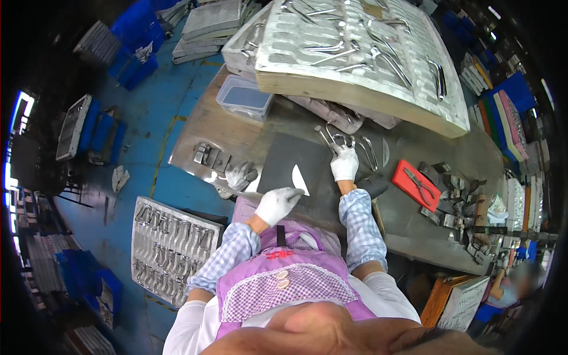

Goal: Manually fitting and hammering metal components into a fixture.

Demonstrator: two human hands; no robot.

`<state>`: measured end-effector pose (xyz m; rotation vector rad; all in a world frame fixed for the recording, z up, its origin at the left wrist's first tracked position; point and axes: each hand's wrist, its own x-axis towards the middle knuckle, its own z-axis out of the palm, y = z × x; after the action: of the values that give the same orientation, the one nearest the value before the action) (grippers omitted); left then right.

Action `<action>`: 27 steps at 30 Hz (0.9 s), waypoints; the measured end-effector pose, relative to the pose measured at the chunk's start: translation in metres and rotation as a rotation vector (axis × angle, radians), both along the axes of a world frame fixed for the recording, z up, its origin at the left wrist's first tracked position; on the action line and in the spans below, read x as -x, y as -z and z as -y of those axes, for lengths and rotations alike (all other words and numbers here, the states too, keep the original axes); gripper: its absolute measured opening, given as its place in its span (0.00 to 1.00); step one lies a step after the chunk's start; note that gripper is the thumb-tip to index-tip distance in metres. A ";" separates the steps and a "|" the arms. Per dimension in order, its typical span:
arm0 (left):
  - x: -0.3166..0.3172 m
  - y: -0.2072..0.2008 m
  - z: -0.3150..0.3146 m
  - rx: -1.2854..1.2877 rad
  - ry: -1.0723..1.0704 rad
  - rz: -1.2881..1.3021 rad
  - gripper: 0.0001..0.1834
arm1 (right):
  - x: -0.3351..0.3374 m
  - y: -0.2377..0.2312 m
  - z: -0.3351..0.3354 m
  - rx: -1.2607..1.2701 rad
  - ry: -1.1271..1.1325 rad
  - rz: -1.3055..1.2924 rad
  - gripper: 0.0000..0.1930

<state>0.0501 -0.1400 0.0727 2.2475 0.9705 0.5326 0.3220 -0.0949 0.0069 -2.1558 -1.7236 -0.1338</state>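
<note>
We face a workbench (pixel 414 147), a black mat (pixel 283 161) on its near side. Our gloved left hand (pixel 278 205) is at the mat's near edge; our gloved right hand (pixel 344 163), farther right, is at curved metal parts (pixel 323 135). Whether either grips, we cannot tell. At our left fingertips, against the mat, a white blade-shaped piece (pixel 298 178) looks light, stiff, perhaps slippery, best held by its broad near end

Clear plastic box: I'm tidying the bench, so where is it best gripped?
Probably pinch the clear plastic box by its left rim, coming from the left: the rim stands exposed there, while the big white tray crowds its right side.
</note>
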 end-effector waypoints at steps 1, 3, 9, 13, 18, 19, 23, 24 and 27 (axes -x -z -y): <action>-0.013 0.005 -0.005 0.192 0.001 0.034 0.16 | -0.002 -0.002 0.000 -0.065 0.035 -0.147 0.18; -0.041 0.013 -0.013 0.383 0.028 0.046 0.17 | -0.016 0.016 -0.001 -0.352 0.103 -0.465 0.19; -0.092 0.013 -0.036 1.411 -0.144 0.822 0.32 | 0.058 -0.094 0.066 -0.306 -0.186 -0.213 0.26; -0.079 0.007 -0.014 1.254 -0.251 0.633 0.28 | 0.085 -0.096 0.104 -0.010 -0.187 -0.579 0.37; -0.047 0.013 0.009 1.377 -0.328 0.491 0.40 | 0.097 -0.109 0.112 -0.065 -0.238 -0.703 0.36; -0.046 0.006 0.012 1.306 -0.422 0.495 0.37 | 0.093 -0.110 0.110 0.040 -0.144 -0.906 0.35; 0.009 0.015 0.013 0.693 -0.428 0.085 0.24 | -0.016 -0.088 0.135 -0.474 0.184 -0.730 0.28; 0.025 0.003 0.017 0.487 -0.399 0.019 0.26 | -0.042 -0.070 0.158 -0.514 0.284 -0.167 0.26; 0.058 0.008 0.026 0.245 -0.542 -0.440 0.29 | -0.065 -0.012 0.213 -0.122 0.196 0.184 0.24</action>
<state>-0.0082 -0.1656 0.0649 1.9028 1.7878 0.1184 0.3872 -0.3082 0.0184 -2.2762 -1.5485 -0.4911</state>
